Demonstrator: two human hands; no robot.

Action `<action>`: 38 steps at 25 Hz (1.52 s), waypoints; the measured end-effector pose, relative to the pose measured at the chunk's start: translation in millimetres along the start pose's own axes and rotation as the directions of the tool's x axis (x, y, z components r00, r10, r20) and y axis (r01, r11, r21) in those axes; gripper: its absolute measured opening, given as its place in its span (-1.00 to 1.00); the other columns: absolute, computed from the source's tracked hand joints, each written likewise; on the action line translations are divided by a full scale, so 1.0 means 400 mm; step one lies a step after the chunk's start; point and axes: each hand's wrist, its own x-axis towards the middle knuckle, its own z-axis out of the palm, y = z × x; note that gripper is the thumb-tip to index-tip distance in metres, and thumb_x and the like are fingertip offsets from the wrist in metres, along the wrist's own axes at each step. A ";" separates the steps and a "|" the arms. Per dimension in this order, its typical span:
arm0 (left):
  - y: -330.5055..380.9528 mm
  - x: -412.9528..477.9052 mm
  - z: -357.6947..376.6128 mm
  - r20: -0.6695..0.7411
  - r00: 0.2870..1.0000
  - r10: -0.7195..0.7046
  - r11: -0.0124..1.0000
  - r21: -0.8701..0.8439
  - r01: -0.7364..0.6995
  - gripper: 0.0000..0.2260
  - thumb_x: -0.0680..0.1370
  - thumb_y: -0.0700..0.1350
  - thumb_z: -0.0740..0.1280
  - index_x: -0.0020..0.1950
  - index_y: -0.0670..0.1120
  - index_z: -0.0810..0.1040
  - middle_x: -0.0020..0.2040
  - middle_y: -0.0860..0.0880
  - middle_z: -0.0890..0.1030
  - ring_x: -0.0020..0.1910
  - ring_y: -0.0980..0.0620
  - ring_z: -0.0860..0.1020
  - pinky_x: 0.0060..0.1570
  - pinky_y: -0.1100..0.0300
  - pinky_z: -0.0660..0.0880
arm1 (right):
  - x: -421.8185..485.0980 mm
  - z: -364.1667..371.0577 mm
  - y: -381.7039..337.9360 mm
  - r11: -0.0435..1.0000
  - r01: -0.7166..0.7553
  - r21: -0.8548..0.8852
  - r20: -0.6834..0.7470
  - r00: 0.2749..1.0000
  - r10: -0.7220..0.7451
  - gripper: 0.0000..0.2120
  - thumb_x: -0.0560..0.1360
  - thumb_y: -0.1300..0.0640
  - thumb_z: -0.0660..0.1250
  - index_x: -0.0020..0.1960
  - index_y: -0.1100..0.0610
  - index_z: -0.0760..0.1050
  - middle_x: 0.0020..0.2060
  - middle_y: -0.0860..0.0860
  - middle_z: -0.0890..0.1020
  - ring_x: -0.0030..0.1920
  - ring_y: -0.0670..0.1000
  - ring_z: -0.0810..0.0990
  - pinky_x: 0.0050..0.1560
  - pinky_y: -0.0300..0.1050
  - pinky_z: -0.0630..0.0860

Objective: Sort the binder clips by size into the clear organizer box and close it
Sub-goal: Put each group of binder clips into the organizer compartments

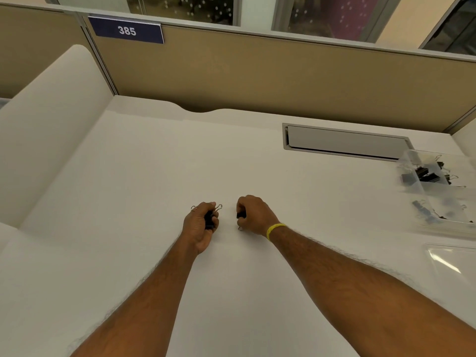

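My left hand (199, 225) grips a bunch of black binder clips (210, 218) at the middle of the white desk, their wire handles sticking out above the fingers. A little to its right, my right hand (253, 215) pinches one small black binder clip (240, 215) just above the desk surface. The clear organizer box (414, 188) stands open at the far right edge, with black clips lying in its compartments. Its clear lid (450, 264) lies flat on the desk in front of it.
A grey cable hatch (345, 141) is set into the desk at the back right. A tan partition (257, 81) with a "385" sign closes the back. A white side panel (49, 130) rises on the left.
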 end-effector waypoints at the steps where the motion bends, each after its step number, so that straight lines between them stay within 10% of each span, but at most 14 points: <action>1: -0.001 -0.004 0.003 0.009 1.000 0.000 1.000 -0.018 0.000 -0.92 0.50 -0.31 0.36 -0.12 -0.15 0.53 -0.25 -0.09 0.53 -0.36 0.08 0.49 -0.47 0.35 0.46 | -0.010 0.001 0.006 1.000 -0.014 0.002 0.006 1.000 0.014 -0.79 0.33 0.24 0.40 -0.07 0.10 0.47 -0.08 0.04 0.56 -0.08 0.07 0.53 -0.09 -0.05 0.52; 11: -0.032 -0.063 0.027 0.128 0.991 0.036 0.997 -0.076 -0.026 -0.76 0.54 -0.32 0.30 0.22 -0.28 0.49 0.04 -0.23 0.63 0.01 -0.17 0.64 -0.11 0.15 0.65 | -0.137 -0.039 0.025 0.892 -0.064 0.448 -0.159 0.976 0.150 -0.86 0.33 0.19 0.43 -0.11 0.11 0.62 -0.21 -0.01 0.66 -0.30 -0.13 0.53 -0.23 -0.27 0.51; 16: -0.089 -0.101 0.069 0.179 0.983 -0.051 0.998 -0.032 0.058 -0.53 0.59 0.13 0.22 0.20 -0.27 0.53 0.11 -0.24 0.62 0.08 -0.16 0.63 0.09 0.02 0.58 | -0.197 -0.072 -0.036 0.830 0.144 0.539 -0.355 0.932 0.069 -0.83 0.37 0.19 0.43 -0.04 0.05 0.61 -0.14 -0.04 0.66 -0.27 -0.14 0.51 -0.17 -0.20 0.53; 25: -0.228 -0.181 0.220 0.281 0.942 -0.182 0.971 -0.099 0.217 -0.58 0.64 0.05 0.05 0.00 -0.23 0.56 -0.16 -0.19 0.68 -0.25 -0.09 0.69 -0.28 0.13 0.63 | -0.307 -0.111 0.060 0.866 0.189 0.463 -0.518 0.851 0.091 -0.72 0.40 0.20 0.16 -0.03 0.07 0.59 -0.08 -0.10 0.64 0.02 -0.06 0.52 0.06 -0.07 0.50; 30: -0.324 -0.209 0.351 0.358 0.910 -0.207 0.976 0.010 0.218 -0.60 0.62 0.05 0.10 0.11 -0.18 0.60 0.00 -0.16 0.67 0.02 -0.10 0.64 0.00 0.06 0.55 | -0.373 -0.152 0.152 0.744 0.193 0.639 -0.567 0.771 0.288 -0.69 0.49 0.15 0.13 0.14 0.05 0.54 0.10 -0.11 0.60 0.18 -0.12 0.51 0.27 -0.03 0.47; 34: -0.434 -0.245 0.470 0.488 0.843 -0.225 0.974 0.131 0.184 -0.69 0.64 -0.01 0.10 0.09 -0.15 0.57 0.01 -0.11 0.61 0.12 -0.05 0.56 0.28 0.06 0.40 | -0.402 -0.199 0.231 0.786 0.133 0.604 -0.594 0.733 0.332 -0.68 0.55 0.04 0.19 0.26 0.00 0.51 0.29 -0.14 0.51 0.33 -0.23 0.39 0.54 -0.08 0.01; 38: -0.540 -0.320 0.621 0.511 0.821 -0.254 0.967 0.156 0.202 -0.66 0.67 0.04 0.07 0.24 -0.15 0.46 0.04 -0.04 0.54 0.27 0.01 0.44 0.41 0.16 0.29 | -0.453 -0.282 0.362 0.668 0.122 0.735 -0.538 0.704 0.464 -0.73 0.60 0.04 0.22 0.27 -0.01 0.49 0.28 -0.13 0.51 0.29 -0.18 0.44 0.43 -0.13 0.32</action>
